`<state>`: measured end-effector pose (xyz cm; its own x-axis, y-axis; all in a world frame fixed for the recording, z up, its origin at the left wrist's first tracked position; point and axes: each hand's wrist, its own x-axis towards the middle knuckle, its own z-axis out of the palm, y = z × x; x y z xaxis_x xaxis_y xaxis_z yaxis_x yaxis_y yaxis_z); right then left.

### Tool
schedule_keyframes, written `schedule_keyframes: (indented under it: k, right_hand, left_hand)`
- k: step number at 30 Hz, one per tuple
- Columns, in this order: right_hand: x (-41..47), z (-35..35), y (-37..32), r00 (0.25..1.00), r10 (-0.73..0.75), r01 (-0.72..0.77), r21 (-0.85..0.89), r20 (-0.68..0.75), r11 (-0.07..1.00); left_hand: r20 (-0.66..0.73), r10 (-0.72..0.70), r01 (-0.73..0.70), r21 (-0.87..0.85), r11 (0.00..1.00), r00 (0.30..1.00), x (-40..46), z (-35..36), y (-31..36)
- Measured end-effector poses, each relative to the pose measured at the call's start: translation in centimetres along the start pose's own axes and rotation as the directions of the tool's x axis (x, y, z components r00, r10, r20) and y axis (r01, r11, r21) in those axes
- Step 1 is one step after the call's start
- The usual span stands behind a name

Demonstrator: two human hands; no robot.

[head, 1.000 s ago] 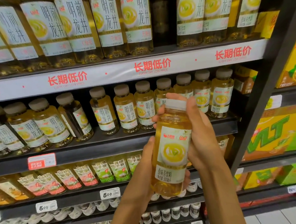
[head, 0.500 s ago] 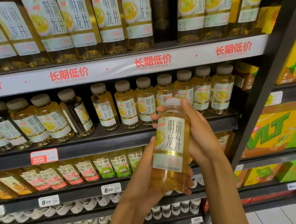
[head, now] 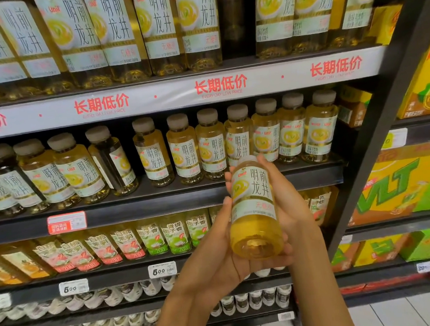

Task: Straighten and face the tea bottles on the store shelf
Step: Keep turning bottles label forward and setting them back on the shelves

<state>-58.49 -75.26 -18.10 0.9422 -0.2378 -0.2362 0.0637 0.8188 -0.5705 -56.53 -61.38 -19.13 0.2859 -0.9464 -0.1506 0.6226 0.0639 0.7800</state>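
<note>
The dark store shelf (head: 161,204) spans the view, its white price strip (head: 178,94) at 12 o'clock. A row of tea bottles (head: 182,149) stands along the middle tier, one at 10 o'clock turned sideways (head: 113,162). At 4 o'clock, in front of the shelf and off it, a held tea bottle (head: 254,211) tilts slightly, label facing the camera. The left hand (head: 215,259) cups its base, grip curled around it; the right hand (head: 285,203) wraps its back, grip grasping the bottle.

The single head-worn camera is looking forward and slightly down, close to the dark metal store shelf (head: 161,204), facing its bottle rows squarely; beyond the raised grips, shelving is filling nearly the whole wide-angle view.
</note>
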Motion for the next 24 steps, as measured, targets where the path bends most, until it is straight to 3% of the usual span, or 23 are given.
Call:
schedule_keyframes:
  k: [8, 13, 19, 24]
  right_hand:
    - [-0.1, 0.1, -0.3, 0.984, -0.179, 0.174, -0.155, -0.020, 0.972]
    - [-0.6, 1.6, -1.1, 0.895, -0.428, 0.443, -0.370, 0.127, 0.817]
    - [-2.1, 3.6, -1.1, 0.748, -0.516, 0.663, -0.451, 0.417, 0.597]
    - [-3.2, 4.9, -0.4, 0.736, -0.434, 0.676, -0.550, 0.519, 0.490]
  left_hand:
    - [-0.033, 0.012, -0.013, -0.013, 1.000, 0.999, 0.3, -1.7, -0.6]
    - [-0.092, 0.064, -0.058, 0.057, 0.997, 0.994, 0.9, -2.6, 0.1]
    - [-0.169, 0.295, -0.237, 0.297, 0.925, 0.941, 0.8, -2.3, 0.4]
    - [-0.178, 0.533, -0.437, 0.391, 0.810, 0.827, 1.3, -2.0, 0.3]
